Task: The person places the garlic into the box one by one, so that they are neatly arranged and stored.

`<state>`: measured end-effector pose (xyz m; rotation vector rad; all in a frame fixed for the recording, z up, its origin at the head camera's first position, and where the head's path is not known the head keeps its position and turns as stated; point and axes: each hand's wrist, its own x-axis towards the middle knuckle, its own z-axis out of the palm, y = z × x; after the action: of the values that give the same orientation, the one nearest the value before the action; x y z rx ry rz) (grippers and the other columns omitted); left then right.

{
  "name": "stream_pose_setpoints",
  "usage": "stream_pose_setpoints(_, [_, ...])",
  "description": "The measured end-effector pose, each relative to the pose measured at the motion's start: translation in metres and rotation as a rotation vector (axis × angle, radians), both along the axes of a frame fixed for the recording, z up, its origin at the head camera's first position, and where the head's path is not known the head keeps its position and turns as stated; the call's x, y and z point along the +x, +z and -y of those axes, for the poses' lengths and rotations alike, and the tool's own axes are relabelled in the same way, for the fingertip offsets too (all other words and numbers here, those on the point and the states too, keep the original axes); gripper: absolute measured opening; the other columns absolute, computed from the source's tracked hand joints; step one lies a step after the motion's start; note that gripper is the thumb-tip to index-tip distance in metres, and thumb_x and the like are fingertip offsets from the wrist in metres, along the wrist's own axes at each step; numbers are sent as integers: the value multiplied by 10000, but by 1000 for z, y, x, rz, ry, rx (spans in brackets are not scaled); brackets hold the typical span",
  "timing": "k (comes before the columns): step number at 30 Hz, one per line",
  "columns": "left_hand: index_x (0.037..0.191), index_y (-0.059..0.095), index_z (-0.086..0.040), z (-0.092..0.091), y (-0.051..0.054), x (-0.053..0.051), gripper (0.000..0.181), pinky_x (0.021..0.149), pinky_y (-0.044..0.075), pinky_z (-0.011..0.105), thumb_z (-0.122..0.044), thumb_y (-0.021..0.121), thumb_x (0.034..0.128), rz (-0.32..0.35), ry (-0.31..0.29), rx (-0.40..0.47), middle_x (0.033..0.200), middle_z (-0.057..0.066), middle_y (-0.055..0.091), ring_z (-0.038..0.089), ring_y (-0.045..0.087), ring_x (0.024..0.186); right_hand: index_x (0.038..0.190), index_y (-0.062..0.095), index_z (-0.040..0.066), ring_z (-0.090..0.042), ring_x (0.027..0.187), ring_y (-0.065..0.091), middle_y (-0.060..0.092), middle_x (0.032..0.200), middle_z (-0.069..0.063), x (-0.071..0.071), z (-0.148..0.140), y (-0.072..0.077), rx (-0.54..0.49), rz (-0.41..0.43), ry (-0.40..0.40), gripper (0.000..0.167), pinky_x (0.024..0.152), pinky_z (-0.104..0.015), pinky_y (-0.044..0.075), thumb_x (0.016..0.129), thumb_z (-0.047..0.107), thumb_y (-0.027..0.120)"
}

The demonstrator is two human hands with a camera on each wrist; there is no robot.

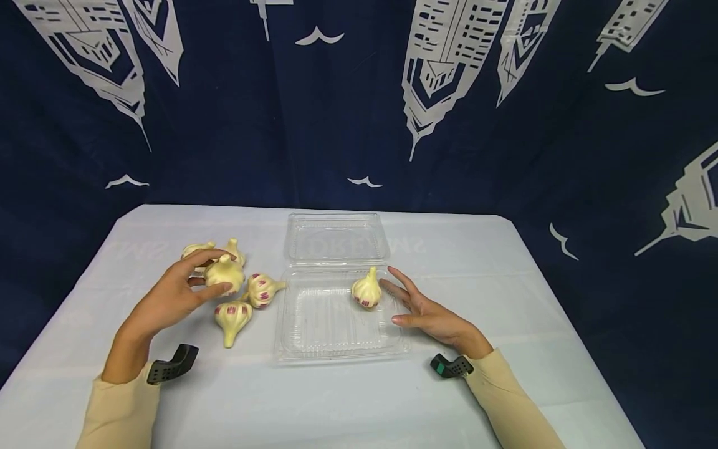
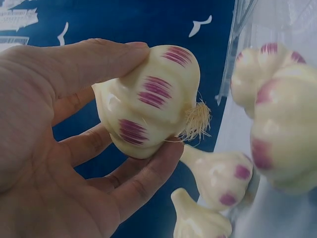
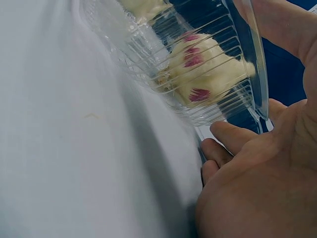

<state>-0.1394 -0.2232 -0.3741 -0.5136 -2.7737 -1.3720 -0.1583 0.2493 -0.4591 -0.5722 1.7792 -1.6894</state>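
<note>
The left hand (image 1: pixel 171 296) holds a cream garlic bulb (image 1: pixel 224 274) between thumb and fingers, left of the clear container. In the left wrist view the held bulb (image 2: pixel 148 99) shows purple streaks and a tuft of roots, with the left hand (image 2: pixel 74 134) around it. Inside the open clear plastic container (image 1: pixel 325 346), near its right side, stands another bulb (image 1: pixel 366 290). The right hand (image 1: pixel 434 318) is at the container's right edge, fingers spread and slightly bent. In the right wrist view, the right hand (image 3: pixel 262 163) lies beside the container wall, with a bulb (image 3: pixel 198 69) visible through it.
Several more garlic bulbs lie on the white table (image 1: pixel 348 405) around the left hand, among them a purple-marked bulb (image 1: pixel 262 290) and a bulb with its stem toward the front (image 1: pixel 232 318). The container's lid (image 1: pixel 336 240) lies folded back. A dark blue patterned cloth (image 1: pixel 252 143) hangs behind.
</note>
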Motion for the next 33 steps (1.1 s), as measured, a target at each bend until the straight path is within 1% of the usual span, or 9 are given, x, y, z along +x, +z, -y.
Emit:
stream_pose_setpoints(2, [1372, 539, -26, -4, 0, -1, 508, 874, 412, 31, -104, 740, 912, -15, -18, 9, 1465, 202, 466, 262, 449, 1296, 1591, -27, 410, -307, 1537, -134, 2, 1693, -73, 0, 0, 0, 2, 2, -1, 977, 1183, -671, -33, 970, 75, 648])
stream_pose_setpoints(4, [1362, 551, -41, -7, -1, -2, 493, 877, 428, 45, -78, 738, 907, -34, -40, 19, 1444, 186, 491, 147, 465, 1271, 1594, -37, 396, -310, 1536, -135, 2, 1693, -76, 0, 0, -1, 1, 0, 1, 979, 1182, -673, -34, 971, 77, 647])
stream_pose_setpoints(7, [1352, 564, -57, -11, -2, -4, 478, 882, 453, 67, -43, 731, 904, -49, -71, 44, 1406, 151, 523, -25, 477, 1177, 1596, -43, 386, -310, 1536, -133, 4, 1693, -76, 0, 0, -1, -2, -2, 3, 977, 1182, -671, -34, 973, 79, 644])
stream_pose_setpoints(10, [1351, 567, -70, -14, -3, -5, 468, 885, 455, 77, -45, 723, 910, -46, -84, 54, 1393, 131, 528, -78, 477, 1145, 1596, -40, 389, -312, 1536, -133, 4, 1693, -80, 1, -1, -2, -6, -4, 7, 973, 1183, -670, -31, 975, 78, 641])
stream_pose_setpoints(15, [1343, 573, -82, -21, -2, -8, 449, 874, 467, 120, -77, 723, 920, -44, -95, 42, 1358, 102, 556, -38, 495, 1128, 1592, -26, 407, -305, 1537, -133, 7, 1693, -78, 1, -1, -2, -6, -6, 9, 967, 1185, -666, -34, 975, 75, 640])
stream_pose_setpoints(21, [1318, 591, -74, -31, -2, -16, 438, 856, 522, 209, -105, 744, 909, -77, -162, 21, 1321, 100, 595, 6, 517, 1123, 1593, -24, 405, -300, 1538, -129, 13, 1693, -71, 0, -1, -2, -4, -9, 9, 966, 1186, -664, -31, 975, 79, 643])
stream_pose_setpoints(25, [1306, 596, -70, -39, -2, -19, 435, 857, 533, 222, -95, 751, 900, -92, -196, 23, 1301, 92, 613, 32, 530, 1122, 1593, -27, 405, -300, 1539, -125, 15, 1693, -69, 0, -1, -1, -3, -11, 10, 967, 1188, -662, -26, 975, 82, 644])
stream_pose_setpoints(29, [1310, 597, -78, -47, -1, -20, 427, 865, 535, 248, -120, 745, 912, -91, -201, 7, 1302, 78, 617, 76, 537, 1130, 1591, -27, 411, -300, 1538, -127, 12, 1693, -71, 0, -1, -1, -2, -12, 10, 966, 1188, -663, -21, 976, 85, 643])
stream_pose_setpoints(33, [1347, 571, -82, -55, 2, -22, 429, 885, 535, 303, -164, 706, 949, -59, -200, -16, 1348, 75, 588, 166, 535, 1160, 1589, -26, 419, -300, 1539, -125, 10, 1692, -71, 0, -1, -1, 0, -13, 11, 964, 1189, -662, -14, 978, 80, 639])
